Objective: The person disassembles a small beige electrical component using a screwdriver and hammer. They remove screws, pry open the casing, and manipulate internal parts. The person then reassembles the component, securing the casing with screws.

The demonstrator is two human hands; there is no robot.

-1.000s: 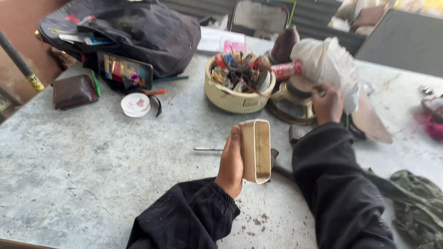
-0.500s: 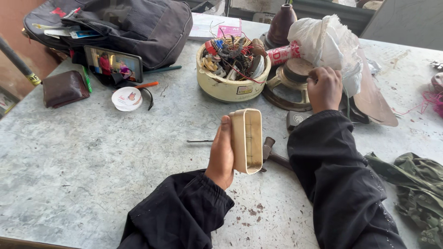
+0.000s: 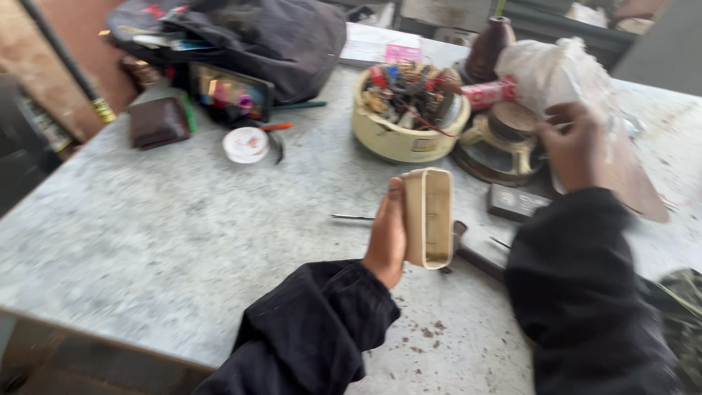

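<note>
My left hand (image 3: 387, 235) grips a cream plastic casing (image 3: 428, 216), an oblong hollow shell held on its side above the grey stone tabletop (image 3: 175, 241). My right hand (image 3: 574, 146) reaches to the far right and holds the edge of a white plastic bag (image 3: 552, 73), just beside a round speaker cone (image 3: 501, 143). Both arms wear black sleeves. A thin metal rod (image 3: 352, 216) lies on the table left of the casing. What my right fingers pinch inside the bag is hidden.
A cream bowl (image 3: 406, 135) full of wires and small parts stands behind the casing. Far left lie a black bag (image 3: 270, 36), a phone (image 3: 230, 91), a brown wallet (image 3: 157, 123) and a white round lid (image 3: 246, 144). A small dark box (image 3: 515, 201) and a brown bottle (image 3: 491, 44) sit right.
The view has shifted closer and to the right. My left hand keeps the cream casing in the same grip. My right hand stays at the white bag, slightly lower.
</note>
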